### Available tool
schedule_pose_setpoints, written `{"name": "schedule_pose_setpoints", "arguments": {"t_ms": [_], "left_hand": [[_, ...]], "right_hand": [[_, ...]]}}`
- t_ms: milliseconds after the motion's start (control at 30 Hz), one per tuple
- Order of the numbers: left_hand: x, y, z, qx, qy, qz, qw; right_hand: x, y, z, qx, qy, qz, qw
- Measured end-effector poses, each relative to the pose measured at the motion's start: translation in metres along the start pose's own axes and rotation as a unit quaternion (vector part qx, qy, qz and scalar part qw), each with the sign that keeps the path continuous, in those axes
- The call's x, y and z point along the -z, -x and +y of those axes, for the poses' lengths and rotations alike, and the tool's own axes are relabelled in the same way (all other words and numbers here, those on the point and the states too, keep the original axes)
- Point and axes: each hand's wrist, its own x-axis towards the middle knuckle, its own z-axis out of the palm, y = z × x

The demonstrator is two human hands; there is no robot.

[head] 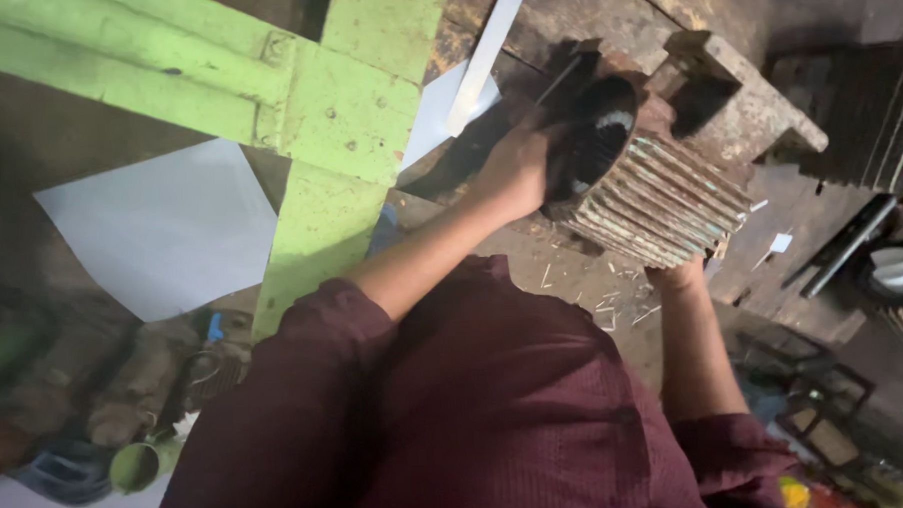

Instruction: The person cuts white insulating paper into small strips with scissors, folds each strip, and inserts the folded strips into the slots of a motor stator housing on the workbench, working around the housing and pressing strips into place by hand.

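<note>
Closest to the lens is the person's maroon shirt (477, 413), filling the bottom of the head view, sleeves pushed up. Everything else hangs off the finned motor housing (649, 192), a ribbed, worn greenish-grey lump lying on its side on the wooden bench (572, 270).

The left hand (514, 167) is pressed against the housing's open dark end, fingers curled over the rim, so it's gripping it there. The right hand (684, 274) sits just under the housing's near lower edge; looks like it's propping the thing, but the fingers are hidden, so I can't tell how it's closed.

To the left of the housing there's a green painted frame (317, 118) with a white sheet (165, 229) beyond it.

My read: they're steadying or turning it, and the next bit needs a firm two-handed hold, since it looks heavy.
</note>
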Motion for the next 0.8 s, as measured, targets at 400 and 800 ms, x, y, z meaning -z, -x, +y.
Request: {"name": "schedule_pose_setpoints", "arguments": {"t_ms": [400, 800], "left_hand": [[-0.017, 0.015, -0.037, 0.090, -0.017, -0.186, 0.978], [-0.014, 0.036, -0.019, 0.204, 0.021, 0.110, 0.973]], "right_hand": [[0.008, 0.010, -0.004, 0.016, 0.306, 0.045, 0.951], [0.073, 0.081, -0.046, 0.251, 0.326, -0.030, 0.911]]}}
